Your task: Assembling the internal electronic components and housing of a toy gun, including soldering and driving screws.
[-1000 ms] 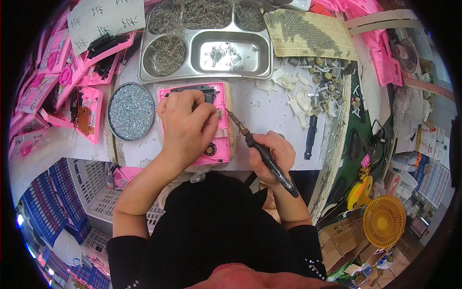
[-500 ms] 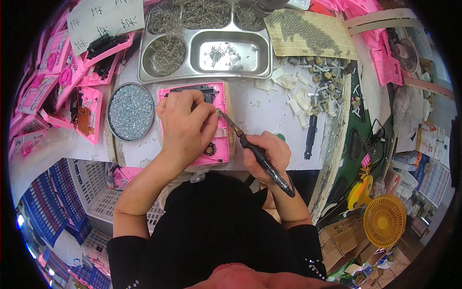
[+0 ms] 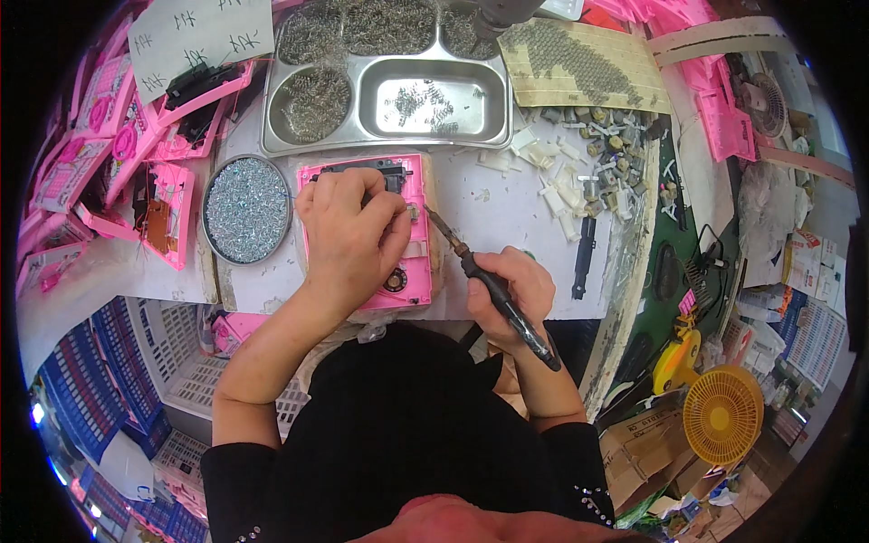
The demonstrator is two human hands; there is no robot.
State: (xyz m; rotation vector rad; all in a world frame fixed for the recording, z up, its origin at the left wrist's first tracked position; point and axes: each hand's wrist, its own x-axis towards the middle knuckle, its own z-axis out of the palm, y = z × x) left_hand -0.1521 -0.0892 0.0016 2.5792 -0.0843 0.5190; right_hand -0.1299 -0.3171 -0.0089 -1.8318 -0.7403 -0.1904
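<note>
A pink plastic housing [image 3: 415, 288] lies before me, with a black part [image 3: 392, 175] along its far end and a small dark round part [image 3: 396, 279] near its lower edge. Over the housing rests my left hand [image 3: 347, 231], thumb and fingers pinched together; whatever they grip is hidden beneath them. My right hand [image 3: 516, 288] is closed round the black handle of a soldering iron [image 3: 495, 294]. The iron's metal tip points up and left, by the housing's right edge, near a small metallic piece [image 3: 414, 213].
Left of the housing stands a round dish [image 3: 246, 210] of small silvery pieces. A steel compartment tray [image 3: 500, 138] of springs sits behind. White plastic and metal parts [image 3: 566, 195] lie to the right, beside a black strip [image 3: 586, 258]. Pink housings [image 3: 167, 213] are piled at far left.
The soldering iron and my right hand have shifted slightly right and down, drawing the tip away from the metallic piece in the housing. My left hand stays in place.
</note>
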